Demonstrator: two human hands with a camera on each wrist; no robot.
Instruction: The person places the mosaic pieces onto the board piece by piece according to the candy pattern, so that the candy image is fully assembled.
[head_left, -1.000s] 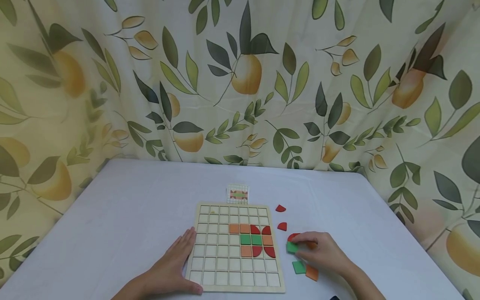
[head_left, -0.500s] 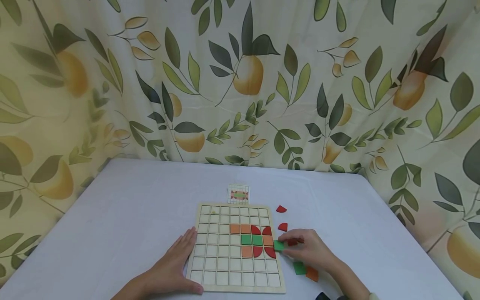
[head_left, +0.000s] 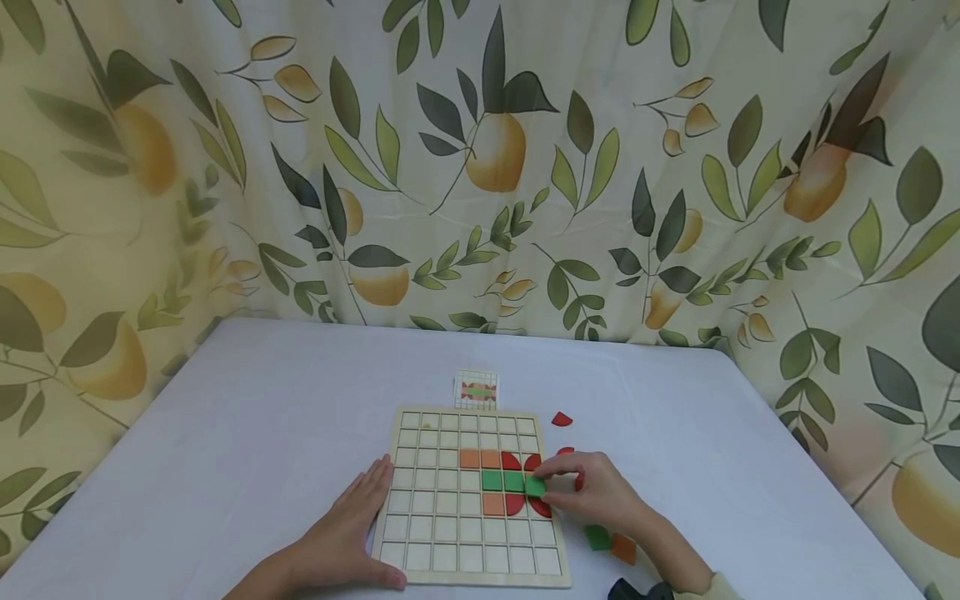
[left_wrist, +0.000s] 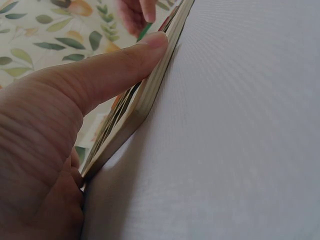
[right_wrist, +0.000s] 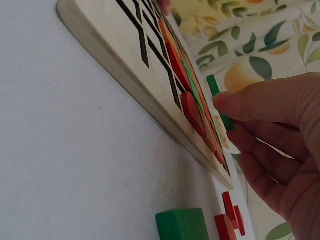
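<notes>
My right hand (head_left: 603, 500) pinches a green square tile (head_left: 534, 487) between thumb and fingers. In the right wrist view that tile (right_wrist: 213, 86) is on edge, apart from the board surface. Below it lies the wooden grid board (head_left: 456, 556), with orange squares (head_left: 480, 458), green squares (head_left: 492, 480) and red quarter-circle pieces (head_left: 514, 503) set in its cells. The held tile hides a cell at the right edge. My left hand (head_left: 337, 529) lies along the board's left side, fingers straight; its thumb (left_wrist: 135, 57) rests on the near edge.
A small pattern card (head_left: 477, 390) touches the board's far edge. Right of the board lie loose red pieces (head_left: 562, 419), a green square (head_left: 597, 537) and an orange square (head_left: 623, 548). White cloth covers the table (head_left: 300, 400); a patterned curtain (head_left: 450, 242) hangs behind.
My right hand has carried the green tile leftward from the loose pieces to above the board's right edge. My left hand and the board have stayed in place.
</notes>
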